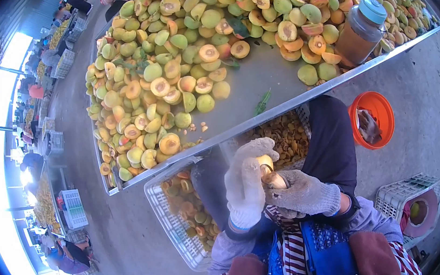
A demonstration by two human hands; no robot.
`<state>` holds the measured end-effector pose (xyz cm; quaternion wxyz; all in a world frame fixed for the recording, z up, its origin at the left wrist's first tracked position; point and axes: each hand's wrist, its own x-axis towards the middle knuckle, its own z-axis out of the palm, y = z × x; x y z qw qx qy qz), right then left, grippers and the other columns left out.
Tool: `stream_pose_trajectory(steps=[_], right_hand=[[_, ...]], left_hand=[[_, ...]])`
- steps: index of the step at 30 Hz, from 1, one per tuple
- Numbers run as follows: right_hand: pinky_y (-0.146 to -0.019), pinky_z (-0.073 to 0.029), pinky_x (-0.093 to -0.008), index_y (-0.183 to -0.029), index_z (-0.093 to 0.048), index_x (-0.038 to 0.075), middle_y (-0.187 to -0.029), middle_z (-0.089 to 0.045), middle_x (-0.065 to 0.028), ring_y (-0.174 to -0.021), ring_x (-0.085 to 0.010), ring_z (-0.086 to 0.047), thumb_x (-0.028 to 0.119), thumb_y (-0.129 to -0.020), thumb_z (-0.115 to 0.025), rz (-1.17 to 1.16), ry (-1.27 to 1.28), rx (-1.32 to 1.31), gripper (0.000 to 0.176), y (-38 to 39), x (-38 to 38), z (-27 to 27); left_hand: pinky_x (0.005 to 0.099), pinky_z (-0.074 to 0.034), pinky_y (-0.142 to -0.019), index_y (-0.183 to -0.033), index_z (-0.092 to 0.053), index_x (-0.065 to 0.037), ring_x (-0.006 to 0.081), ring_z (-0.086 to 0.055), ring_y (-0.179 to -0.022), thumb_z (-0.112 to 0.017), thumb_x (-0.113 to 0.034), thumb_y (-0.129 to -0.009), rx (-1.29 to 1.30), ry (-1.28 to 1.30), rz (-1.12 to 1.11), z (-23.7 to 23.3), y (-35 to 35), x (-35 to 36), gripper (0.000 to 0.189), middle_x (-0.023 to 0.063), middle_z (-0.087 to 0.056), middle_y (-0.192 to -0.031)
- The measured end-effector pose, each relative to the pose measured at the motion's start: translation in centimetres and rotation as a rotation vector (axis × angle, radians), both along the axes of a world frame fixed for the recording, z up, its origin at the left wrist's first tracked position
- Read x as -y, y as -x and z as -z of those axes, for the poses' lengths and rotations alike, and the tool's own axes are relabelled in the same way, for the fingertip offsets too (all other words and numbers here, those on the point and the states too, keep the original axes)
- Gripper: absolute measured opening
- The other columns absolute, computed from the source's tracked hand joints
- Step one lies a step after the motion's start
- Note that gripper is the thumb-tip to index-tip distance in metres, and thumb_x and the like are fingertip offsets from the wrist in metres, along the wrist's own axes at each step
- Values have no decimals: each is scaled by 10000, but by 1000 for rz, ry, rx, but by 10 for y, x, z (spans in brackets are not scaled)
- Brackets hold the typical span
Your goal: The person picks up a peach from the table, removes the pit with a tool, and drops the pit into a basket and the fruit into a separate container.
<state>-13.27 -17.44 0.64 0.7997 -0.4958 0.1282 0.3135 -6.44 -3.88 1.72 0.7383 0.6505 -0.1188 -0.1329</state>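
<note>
My left hand (248,183), in a pale knitted glove, is closed around a yellow peach half (265,162), its fingers curled over the top. Against it, my gloved right hand (303,192) grips a small tan, rounded tool-like piece (275,180) with a dark edge; its exact kind is partly hidden by the fingers. Both hands meet above my lap, in front of the metal table (273,77). On that table lies a large heap of halved peaches (181,38), many with stones showing. Below my hands, a crate holds small brown pieces (285,138).
A white crate (156,199) of peach halves stands left of my knee. On the right are an orange bucket (389,118) and a tipped white crate (420,182). A blue-lidded bottle (362,31) stands near the table edge. Other people work at tables far left.
</note>
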Motion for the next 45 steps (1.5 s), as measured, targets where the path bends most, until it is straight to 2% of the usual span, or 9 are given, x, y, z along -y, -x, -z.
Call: stream_pose_trajectory(steps=[5, 13, 23, 25, 29, 32, 34, 40, 45], right_hand=[[-410, -369, -222, -988, -649, 84, -652, -599, -4, -479, -71, -528, 338, -980, -654, -65, -51, -70, 254, -1, 2, -7], [-393, -314, -209, -1017, -665, 64, -641, -563, 25, -479, -57, -492, 255, -965, -693, -117, -526, -137, 200, 9, 5, 15], [-361, -321, -222, -990, -661, 10, -611, -561, -14, -442, -73, -492, 212, -974, -681, -136, -555, -191, 203, 15, 6, 26], [-350, -323, -224, -1042, -648, 4, -594, -562, -26, -422, -78, -487, 203, -966, -686, -140, -535, -193, 215, 14, 3, 25], [-344, -346, -233, -1126, -615, -1, -629, -583, -24, -430, -84, -505, 155, -961, -683, -158, -700, -199, 237, 23, 7, 38], [-587, -518, -247, -1164, -626, 40, -939, -667, -71, -748, -128, -651, 78, -855, -779, -144, -796, -309, 347, 29, 8, 49], [-741, -541, -286, -1182, -613, 35, -1015, -664, -76, -880, -153, -651, 77, -858, -774, -59, -880, -311, 364, 36, 2, 62], [-694, -584, -252, -1316, -549, -3, -1074, -690, -120, -879, -162, -708, 95, -956, -672, 9, -880, -370, 393, 33, 3, 42], [-747, -525, -285, -1126, -622, 4, -923, -639, -58, -833, -141, -629, 169, -859, -786, -181, -829, -324, 354, 31, -4, 65]], left_hand=[[305, -530, -761, -1098, -646, 51, 190, -659, -845, -413, -389, -1073, -352, -108, 224, -35, -17, -7, 499, 139, -679, -980], [357, -543, -777, -1055, -647, 19, 259, -675, -846, -431, -378, -1062, 511, -165, 83, 1, -8, -12, 452, 181, -682, -1023], [384, -547, -785, -1059, -646, -4, 282, -675, -909, -461, -341, -1058, 693, -167, 187, 4, -15, -17, 385, 188, -676, -1057], [410, -574, -700, -1082, -668, -9, 335, -708, -835, -567, -245, -982, 429, -56, 247, 12, -16, -17, 276, 187, -699, -1055], [408, -573, -718, -1084, -668, -7, 318, -707, -837, -548, -262, -982, 557, 98, 283, 22, -13, -18, 300, 199, -695, -1047], [408, -573, -714, -1080, -665, 1, 285, -707, -821, -508, -341, -1017, 526, 85, 285, 13, -7, -15, 382, 187, -699, -1031], [378, -576, -707, -1113, -659, -9, 256, -703, -810, -488, -421, -1043, -12, 296, 326, 17, 2, -13, 451, 155, -703, -1021], [330, -575, -708, -1072, -628, -14, 245, -684, -785, -458, -464, -1062, -771, 202, 84, -23, 1, -10, 481, 144, -674, -976], [339, -566, -680, -979, -595, -16, 233, -674, -762, -429, -467, -1070, -546, 269, 114, -21, -9, -9, 488, 151, -660, -946]])
